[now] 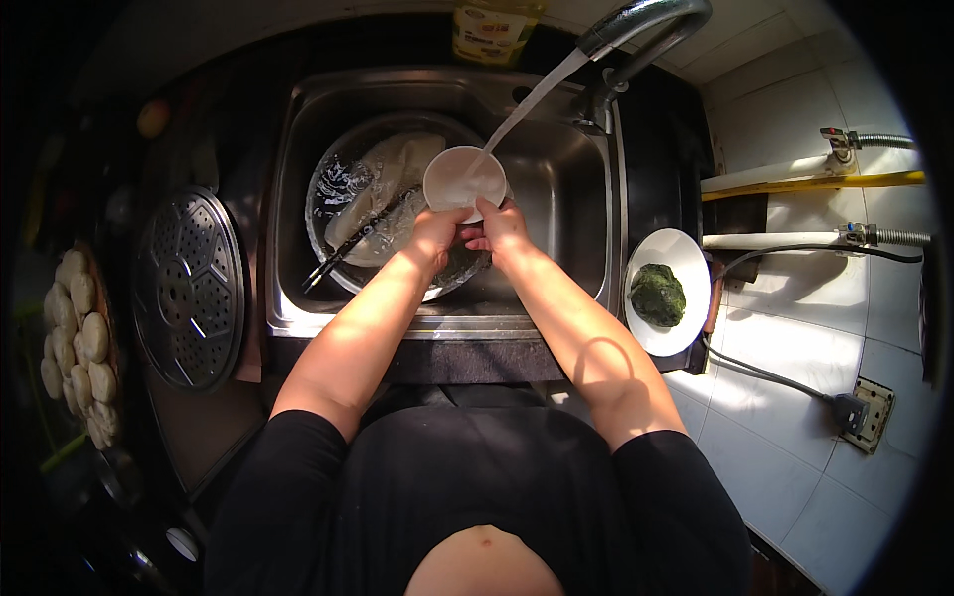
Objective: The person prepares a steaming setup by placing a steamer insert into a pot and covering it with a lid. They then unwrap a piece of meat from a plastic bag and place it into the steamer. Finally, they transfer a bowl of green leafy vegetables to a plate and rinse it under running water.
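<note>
Over the metal sink (571, 214), my left hand (437, 232) and my right hand (503, 228) both grip the near rim of a small white bowl (443, 175). A stream of water (538, 96) from the faucet (664, 22) runs into the bowl. Beneath it, partly hidden by the bowl and my hands, stands a round metal basin (323, 233) of water. A large pale, soft-looking piece (383, 179) lies in that water; its kind I cannot make out. Dark chopsticks (343, 250) lean across the basin's edge.
Right of the sink, a white plate (690, 283) holds a dark green clump (656, 296). To the left are a perforated metal steamer plate (189, 298) and several pale round dough pieces (83, 338). A yellow-labelled bottle (492, 35) stands behind the sink. Pipes (795, 174) run along the tiled wall.
</note>
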`<state>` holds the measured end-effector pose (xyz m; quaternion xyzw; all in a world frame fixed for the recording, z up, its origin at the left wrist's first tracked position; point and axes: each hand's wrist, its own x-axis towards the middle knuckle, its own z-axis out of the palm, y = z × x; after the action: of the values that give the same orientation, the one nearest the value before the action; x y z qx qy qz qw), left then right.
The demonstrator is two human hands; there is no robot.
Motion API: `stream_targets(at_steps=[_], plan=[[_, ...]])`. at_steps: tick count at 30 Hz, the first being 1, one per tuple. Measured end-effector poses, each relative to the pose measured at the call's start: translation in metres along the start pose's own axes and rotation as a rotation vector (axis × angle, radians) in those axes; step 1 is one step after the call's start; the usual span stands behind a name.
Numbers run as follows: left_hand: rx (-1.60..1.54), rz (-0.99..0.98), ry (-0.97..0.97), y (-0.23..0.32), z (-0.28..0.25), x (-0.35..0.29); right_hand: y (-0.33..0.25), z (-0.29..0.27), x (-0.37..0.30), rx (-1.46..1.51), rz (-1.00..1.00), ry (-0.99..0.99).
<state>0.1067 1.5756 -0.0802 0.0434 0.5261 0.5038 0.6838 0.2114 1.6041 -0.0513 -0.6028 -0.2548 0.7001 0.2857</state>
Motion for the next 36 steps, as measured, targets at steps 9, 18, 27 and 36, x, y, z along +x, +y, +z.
stream_targets(at_steps=[9,18,27,36], plan=[[0.253,0.716,-0.259,0.030,-0.002,-0.028,-0.006,-0.008,0.002,-0.136,0.353,-0.300],[-0.036,-0.020,0.030,0.000,-0.020,0.000,-0.028,0.005,-0.025,-0.921,-0.600,0.009],[1.163,1.161,-0.092,0.044,0.014,-0.032,-0.043,-0.015,-0.017,-1.535,-0.714,0.236],[0.714,0.470,-0.366,0.043,0.008,-0.022,-0.035,-0.026,-0.004,-1.426,-1.012,0.202]])
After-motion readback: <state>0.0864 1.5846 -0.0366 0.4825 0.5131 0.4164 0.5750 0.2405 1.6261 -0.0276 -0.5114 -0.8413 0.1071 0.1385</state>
